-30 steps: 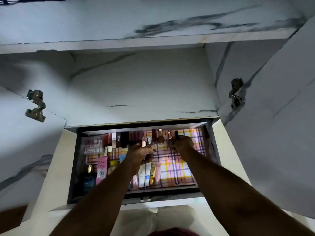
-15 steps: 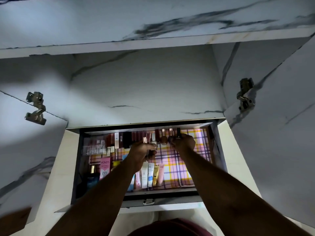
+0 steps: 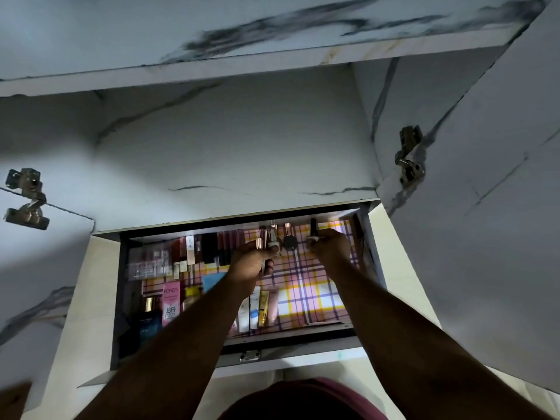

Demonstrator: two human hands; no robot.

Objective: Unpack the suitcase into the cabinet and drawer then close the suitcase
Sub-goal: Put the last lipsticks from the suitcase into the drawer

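Head view, looking down into a cabinet (image 3: 236,153) with white marble-pattern panels and grey veins; dim light overall. Both doors stand swung out: left door (image 3: 36,268), right door (image 3: 500,207), a metal hinge on each side (left hinge (image 3: 25,197), right hinge (image 3: 409,159)). A shelf board (image 3: 242,68) crosses the top of the view.

Below the cabinet floor the drawer (image 3: 371,247) is pulled out, lined with pink, yellow and purple plaid paper (image 3: 309,295). A metal lock fitting (image 3: 250,356) sits on its near front edge.

Contents:
- Far left: row of upright lipsticks and dark tubes (image 3: 209,247), beside a clear organiser (image 3: 148,263).
- Near left: dark blue perfume bottle (image 3: 148,322), pink Pond's BB tube (image 3: 170,304).
- Near centre: cream tubes (image 3: 260,307) lying side by side.
- Far centre: nail polish bottles (image 3: 289,237) standing at the back wall.

Left hand (image 3: 253,262) grasps small rose-gold-capped bottles (image 3: 261,242); exact count cannot be told. Right hand (image 3: 330,247) pinches a black-capped nail polish bottle (image 3: 313,230) at the back row.

Right half of the liner is bare. Suitcase not in view.
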